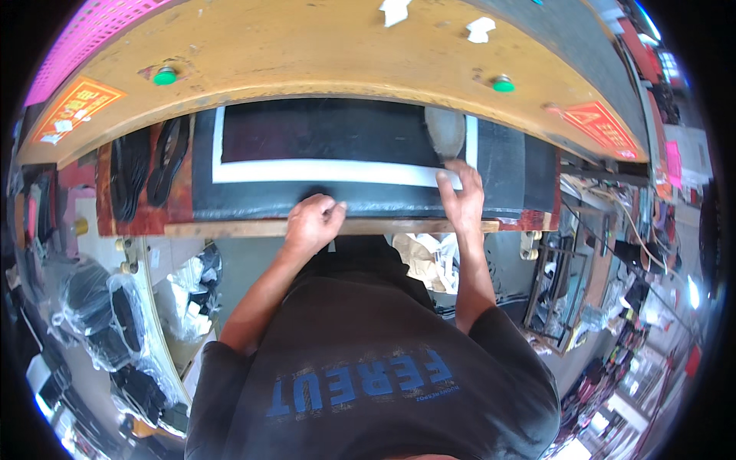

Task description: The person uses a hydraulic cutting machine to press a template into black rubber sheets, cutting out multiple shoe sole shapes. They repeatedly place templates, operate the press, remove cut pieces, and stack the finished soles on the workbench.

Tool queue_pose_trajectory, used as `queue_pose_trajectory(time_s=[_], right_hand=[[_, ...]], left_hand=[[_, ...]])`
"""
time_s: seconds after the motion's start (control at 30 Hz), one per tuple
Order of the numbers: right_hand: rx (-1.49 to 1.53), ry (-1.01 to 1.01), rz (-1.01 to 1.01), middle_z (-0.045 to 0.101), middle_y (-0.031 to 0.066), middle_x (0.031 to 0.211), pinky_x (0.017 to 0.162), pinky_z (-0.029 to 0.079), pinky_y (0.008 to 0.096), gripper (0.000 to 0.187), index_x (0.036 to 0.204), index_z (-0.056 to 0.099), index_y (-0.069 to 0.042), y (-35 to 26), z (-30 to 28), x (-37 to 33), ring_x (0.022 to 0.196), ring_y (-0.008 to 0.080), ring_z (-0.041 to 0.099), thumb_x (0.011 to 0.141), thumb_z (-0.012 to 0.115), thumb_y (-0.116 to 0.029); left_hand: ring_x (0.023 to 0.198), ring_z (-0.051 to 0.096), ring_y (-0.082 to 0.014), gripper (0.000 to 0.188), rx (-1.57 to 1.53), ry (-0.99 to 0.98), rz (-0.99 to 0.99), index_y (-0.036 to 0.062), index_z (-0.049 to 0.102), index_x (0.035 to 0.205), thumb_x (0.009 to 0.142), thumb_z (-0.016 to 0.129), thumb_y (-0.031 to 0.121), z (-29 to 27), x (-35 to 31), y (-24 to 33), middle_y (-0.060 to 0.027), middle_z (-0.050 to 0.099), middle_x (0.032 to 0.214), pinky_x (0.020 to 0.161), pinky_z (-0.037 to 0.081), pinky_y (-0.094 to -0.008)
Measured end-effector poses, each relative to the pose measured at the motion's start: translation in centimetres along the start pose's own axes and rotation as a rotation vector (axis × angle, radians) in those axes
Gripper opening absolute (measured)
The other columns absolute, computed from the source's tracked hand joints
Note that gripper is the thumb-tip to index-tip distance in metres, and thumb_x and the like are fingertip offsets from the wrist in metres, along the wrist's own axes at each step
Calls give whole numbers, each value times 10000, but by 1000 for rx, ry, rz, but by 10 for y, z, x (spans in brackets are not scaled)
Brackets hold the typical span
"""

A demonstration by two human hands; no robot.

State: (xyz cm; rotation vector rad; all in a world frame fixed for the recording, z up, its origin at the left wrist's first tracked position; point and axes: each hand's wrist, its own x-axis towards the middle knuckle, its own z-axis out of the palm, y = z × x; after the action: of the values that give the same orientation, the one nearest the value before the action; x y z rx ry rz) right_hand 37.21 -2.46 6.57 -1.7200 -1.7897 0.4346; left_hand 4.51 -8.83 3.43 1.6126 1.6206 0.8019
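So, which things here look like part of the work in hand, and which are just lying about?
Likely part of the work:
pale oval piece, next to the right hand
white strip frame
black sheet inside it
probably the dark sole-shaped pieces

Seemingly lying about:
plastic-wrapped bundles
white scraps on the yellow machine

A yellow metal machine beam (330,57) spans the far side, with green round buttons (165,76) at its left and right. Nearer lies a black rectangular mat (253,201), black sole-shaped pieces (130,172) to its left, a brown wooden bar (230,229) before it. The left hand (313,222) is at the mat's near edge; the right hand (463,198) is farther right, near a grey oval piece (446,132).
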Motion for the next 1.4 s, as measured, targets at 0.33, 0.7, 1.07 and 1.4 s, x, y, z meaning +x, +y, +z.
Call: queue_pose_trajectory(time_s=[0.33, 0.7, 1.07, 1.4], right_hand=[[-294, -4, -10, 541, 244, 1547, 1183, 456, 510, 710, 1441, 693, -107, -9, 28, -18, 1410, 456, 519, 787, 878, -313], [-94, 131, 232, 590, 205, 1519, 1183, 476, 464, 625, 1393, 735, -105, 95, -92, -100, 1401, 416, 564, 798, 830, -273], [18, -543, -616, 682, 185, 1461, 1249, 409, 539, 403, 1348, 732, -24, 64, -69, -111, 1455, 400, 562, 1007, 732, -240], [95, -779, -742, 569, 152, 1605, 1314, 271, 579, 596, 1472, 667, -101, 78, -68, -99, 1575, 400, 408, 983, 756, -430]], left_hand=[[1619, 328, -358, 645, 490, -41, 385, 142, 608, 1531, 972, 739, 435, 10, -31, -9, -117, 464, 1689, 1325, 206, -604], [1552, 430, -370, 527, 494, -68, 324, 137, 697, 1433, 971, 746, 385, -4, -180, -26, -128, 545, 1617, 1292, 287, -574], [1285, 705, -363, 404, -1409, 176, -980, -82, 547, 1414, 1142, 567, 217, 128, -249, 87, -259, 677, 1401, 1069, 612, -468], [1062, 753, -234, 249, -1337, 223, -873, 72, 713, 1136, 1062, 743, 308, 191, -219, 103, -95, 779, 1141, 928, 623, -424]])
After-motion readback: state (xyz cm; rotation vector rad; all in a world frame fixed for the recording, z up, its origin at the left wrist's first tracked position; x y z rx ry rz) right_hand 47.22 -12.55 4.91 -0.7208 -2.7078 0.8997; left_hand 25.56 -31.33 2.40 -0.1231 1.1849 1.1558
